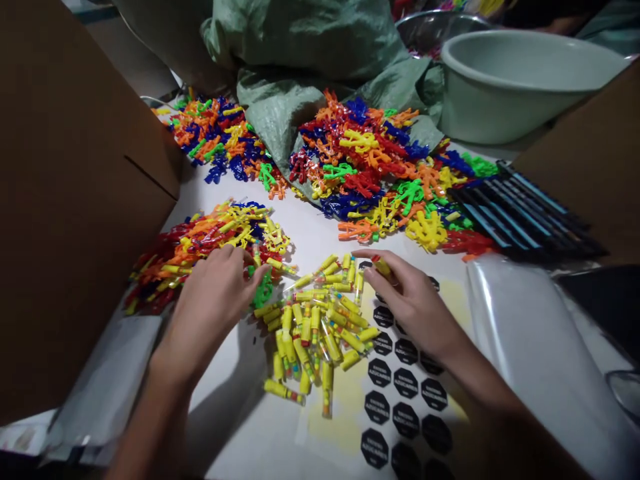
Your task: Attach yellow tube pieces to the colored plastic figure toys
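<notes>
My left hand (213,297) is at the right edge of a small heap of plastic toy figures (170,267), thumb and fingers curved around a green toy figure (263,288) that the thumb partly covers. In my right hand (407,300) is a small yellow candy tube (382,265) with a red end, its index finger stretched out to the left. Between the hands lies a loose pile of yellow candy tubes (315,323) with clear ends and coloured sweets. Beneath my right hand is a sheet of black octagonal stickers (405,383).
A big heap of coloured figures (370,160) spills from a green woven sack (310,40) at the back. Cardboard (75,200) stands at the left. A pale tub (510,100), dark strips (525,207) and clear plastic bags (540,333) are on the right.
</notes>
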Motion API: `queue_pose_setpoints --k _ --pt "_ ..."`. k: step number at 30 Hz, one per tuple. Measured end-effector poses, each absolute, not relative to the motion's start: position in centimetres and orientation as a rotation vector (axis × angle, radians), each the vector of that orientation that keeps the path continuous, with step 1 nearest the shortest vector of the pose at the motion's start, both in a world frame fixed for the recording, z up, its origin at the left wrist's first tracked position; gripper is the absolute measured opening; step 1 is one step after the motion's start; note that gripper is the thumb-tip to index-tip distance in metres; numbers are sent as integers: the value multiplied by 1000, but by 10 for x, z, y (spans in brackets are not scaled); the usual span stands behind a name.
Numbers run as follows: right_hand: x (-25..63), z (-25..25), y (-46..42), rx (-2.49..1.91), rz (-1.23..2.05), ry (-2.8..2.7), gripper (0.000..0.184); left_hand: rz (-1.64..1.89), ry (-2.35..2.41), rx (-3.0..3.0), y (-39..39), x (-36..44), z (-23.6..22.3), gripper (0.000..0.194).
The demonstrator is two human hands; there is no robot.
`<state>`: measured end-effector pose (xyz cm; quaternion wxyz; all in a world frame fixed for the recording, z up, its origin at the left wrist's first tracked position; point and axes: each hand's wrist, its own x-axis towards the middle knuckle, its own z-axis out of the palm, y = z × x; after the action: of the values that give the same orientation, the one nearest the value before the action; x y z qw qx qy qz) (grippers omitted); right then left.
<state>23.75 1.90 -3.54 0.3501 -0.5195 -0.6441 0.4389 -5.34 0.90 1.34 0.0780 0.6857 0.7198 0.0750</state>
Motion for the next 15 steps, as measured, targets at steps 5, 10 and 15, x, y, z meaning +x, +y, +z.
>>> queue_pose_setpoints --k 5,10,15 --pt "244 -45 28 -1397 934 -1763 26 186 2084 2100 19 -55 -3 29" --pt "252 -52 43 -1558 654 -1811 28 418 1986 1899 23 -65 5 40" --pt "247 -67 54 -1463 415 -2047 51 704 2063 1880 22 -76 10 48"
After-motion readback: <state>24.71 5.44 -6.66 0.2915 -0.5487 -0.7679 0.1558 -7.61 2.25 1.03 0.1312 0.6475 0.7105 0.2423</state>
